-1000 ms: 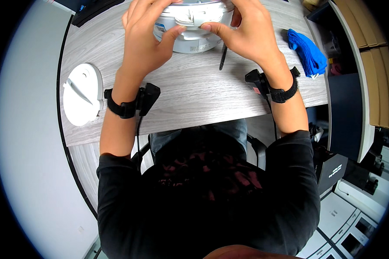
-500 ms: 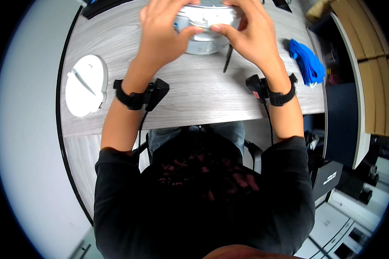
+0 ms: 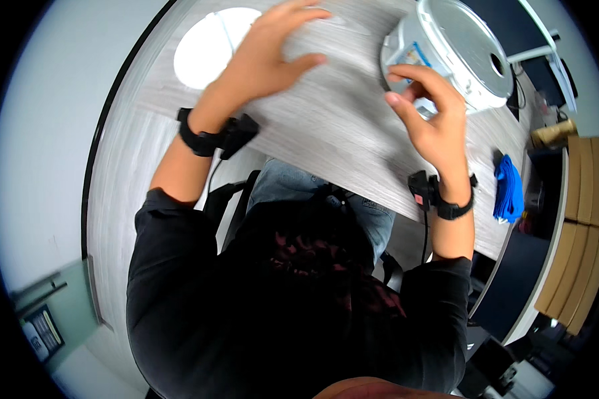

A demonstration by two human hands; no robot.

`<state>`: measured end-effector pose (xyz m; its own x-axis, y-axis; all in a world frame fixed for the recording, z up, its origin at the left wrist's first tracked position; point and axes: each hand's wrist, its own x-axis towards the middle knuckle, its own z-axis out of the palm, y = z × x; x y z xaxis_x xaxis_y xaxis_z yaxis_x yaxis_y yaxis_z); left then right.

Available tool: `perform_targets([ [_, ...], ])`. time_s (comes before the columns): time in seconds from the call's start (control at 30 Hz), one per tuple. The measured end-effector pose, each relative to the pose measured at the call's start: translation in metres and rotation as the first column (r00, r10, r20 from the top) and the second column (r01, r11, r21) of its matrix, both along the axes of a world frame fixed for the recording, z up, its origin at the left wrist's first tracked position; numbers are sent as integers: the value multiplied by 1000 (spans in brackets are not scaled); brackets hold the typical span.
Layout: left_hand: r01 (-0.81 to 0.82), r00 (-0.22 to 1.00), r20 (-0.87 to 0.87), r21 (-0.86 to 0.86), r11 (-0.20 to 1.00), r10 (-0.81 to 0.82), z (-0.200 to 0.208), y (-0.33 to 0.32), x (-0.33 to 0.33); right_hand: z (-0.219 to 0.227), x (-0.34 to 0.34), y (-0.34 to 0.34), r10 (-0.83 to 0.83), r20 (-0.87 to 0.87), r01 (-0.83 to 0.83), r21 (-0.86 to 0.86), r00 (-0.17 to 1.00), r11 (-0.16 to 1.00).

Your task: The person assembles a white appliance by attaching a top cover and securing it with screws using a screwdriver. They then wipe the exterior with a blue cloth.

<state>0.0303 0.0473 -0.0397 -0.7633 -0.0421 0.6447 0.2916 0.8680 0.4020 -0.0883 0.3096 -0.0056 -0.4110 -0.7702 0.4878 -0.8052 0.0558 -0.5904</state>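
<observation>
A round whitish tub with a blue label stands at the far right of the table. Its grey lid has a dark round hole near one edge. My right hand is in front of the tub, fingers curved and thumb apart, holding nothing; whether a fingertip touches the tub is unclear. At the far left, my left hand is in the air with its fingers spread and nothing in them. It covers part of a flat white round piece that has a thin strip across it.
The wood-grain table runs across in front of me. A folded blue cloth lies near its right edge. Beyond that are a dark shelf unit and brown cardboard boxes. A dark screen-like panel stands at the far right.
Both hands have let go of the tub and moved apart, the left one toward the white round piece. The view has turned left, so the tub now appears farther right.
</observation>
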Motion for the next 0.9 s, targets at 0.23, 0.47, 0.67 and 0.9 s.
perform_targets([
  [0.23, -531, 808, 345, 78, 844, 477, -68, -115, 109, -69, -12, -122, 135, 166, -171, 228, 977, 959],
  [0.47, -450, 856, 388, 237, 861, 341, -118, -134, 132, -128, -34, -198, 156, 103, -179, 280, 982, 943],
  [0.67, -472, 834, 324, -1, 882, 447, -137, -141, 119, -136, -25, -217, 128, 86, -150, 335, 988, 930],
  [0.9, -494, 825, 352, 70, 867, 442, -128, -134, 111, -133, -26, -211, 135, 120, -168, 324, 983, 931],
])
